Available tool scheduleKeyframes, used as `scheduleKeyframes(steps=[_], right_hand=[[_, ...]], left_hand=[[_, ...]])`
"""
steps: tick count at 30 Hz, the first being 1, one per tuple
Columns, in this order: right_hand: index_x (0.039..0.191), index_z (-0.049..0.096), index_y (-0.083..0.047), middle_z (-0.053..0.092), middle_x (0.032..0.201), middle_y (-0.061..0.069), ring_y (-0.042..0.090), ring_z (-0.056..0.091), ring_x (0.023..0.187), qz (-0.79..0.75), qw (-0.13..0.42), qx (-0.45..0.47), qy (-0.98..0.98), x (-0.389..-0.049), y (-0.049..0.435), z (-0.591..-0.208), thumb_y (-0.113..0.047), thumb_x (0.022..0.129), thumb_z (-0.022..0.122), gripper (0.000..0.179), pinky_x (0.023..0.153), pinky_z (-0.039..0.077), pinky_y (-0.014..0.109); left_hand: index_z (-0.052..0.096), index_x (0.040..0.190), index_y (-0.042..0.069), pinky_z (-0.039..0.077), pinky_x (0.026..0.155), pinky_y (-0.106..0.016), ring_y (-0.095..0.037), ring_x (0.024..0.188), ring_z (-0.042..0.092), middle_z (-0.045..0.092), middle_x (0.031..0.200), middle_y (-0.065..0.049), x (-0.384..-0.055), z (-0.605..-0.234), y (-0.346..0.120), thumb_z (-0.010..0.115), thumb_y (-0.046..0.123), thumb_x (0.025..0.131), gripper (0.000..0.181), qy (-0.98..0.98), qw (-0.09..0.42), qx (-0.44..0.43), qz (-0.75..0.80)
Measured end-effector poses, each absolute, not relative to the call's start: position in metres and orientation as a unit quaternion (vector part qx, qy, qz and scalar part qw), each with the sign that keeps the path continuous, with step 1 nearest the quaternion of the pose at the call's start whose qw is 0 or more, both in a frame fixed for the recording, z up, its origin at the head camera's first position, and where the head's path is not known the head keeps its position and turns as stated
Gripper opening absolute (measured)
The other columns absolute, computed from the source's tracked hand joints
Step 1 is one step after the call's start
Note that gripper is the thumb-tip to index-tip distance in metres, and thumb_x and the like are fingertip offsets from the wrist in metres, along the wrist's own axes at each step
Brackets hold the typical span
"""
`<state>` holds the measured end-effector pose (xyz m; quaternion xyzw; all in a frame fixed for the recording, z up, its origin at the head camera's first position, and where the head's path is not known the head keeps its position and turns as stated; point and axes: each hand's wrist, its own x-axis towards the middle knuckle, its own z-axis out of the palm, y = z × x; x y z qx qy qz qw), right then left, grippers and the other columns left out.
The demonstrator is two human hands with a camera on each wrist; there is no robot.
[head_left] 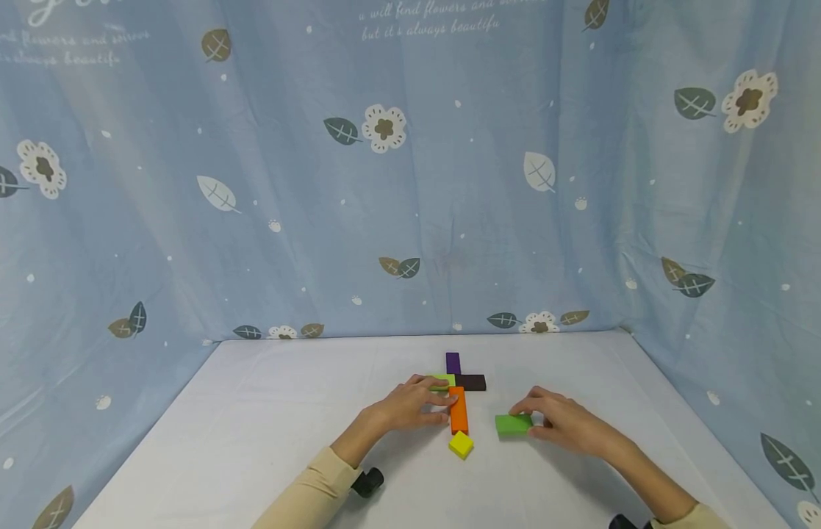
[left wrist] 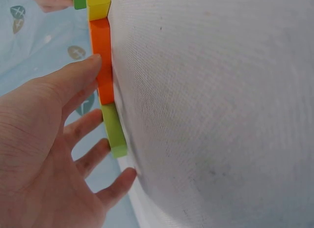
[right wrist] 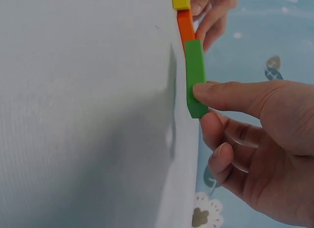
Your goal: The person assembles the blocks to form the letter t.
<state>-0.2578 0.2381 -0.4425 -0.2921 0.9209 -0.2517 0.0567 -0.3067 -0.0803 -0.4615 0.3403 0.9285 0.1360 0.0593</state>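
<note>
On the white table lies a flat arrangement of wooden blocks: a purple block [head_left: 453, 363] at the far end, a black block [head_left: 471, 383], a lime green block [left wrist: 115, 132], an orange block [head_left: 459, 411] and a yellow block [head_left: 461, 444] set cornerwise at the near end. My left hand [head_left: 413, 402] rests at the left side of the arrangement, fingers spread. Its thumb touches the orange block, and fingertips lie against the lime block. To the right, my right hand [head_left: 569, 422] pinches a green block [right wrist: 196, 73] by one end between thumb and fingers.
A pale blue curtain [head_left: 450, 220] with leaf and flower prints hangs behind the white table [head_left: 264, 411] and along its sides. Black wrist devices show by the left cuff [head_left: 368, 482] and the right cuff [head_left: 623, 522].
</note>
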Motion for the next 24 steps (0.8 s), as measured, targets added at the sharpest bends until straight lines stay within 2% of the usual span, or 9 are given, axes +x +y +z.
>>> scheduleKeyframes(steps=[24], right_hand=[[0.115, 0.071, -0.017, 0.060, 0.104, -0.002, -0.001, 0.048, 0.070, -0.264, 0.085, -0.335, 0.901, -0.254, 0.212, -0.448, -0.012, 0.087, 0.072, 0.028, 0.063, 0.047, 0.018]], left_hand=[[0.058, 0.137, 0.031, 0.041, 0.105, -0.060, -0.030, 0.139, 0.040, 0.045, 0.152, 0.003, -0.305, -0.461, -0.079, 0.060, 0.041, 0.096, 0.042, 0.928, 0.058, 0.341, 0.136]])
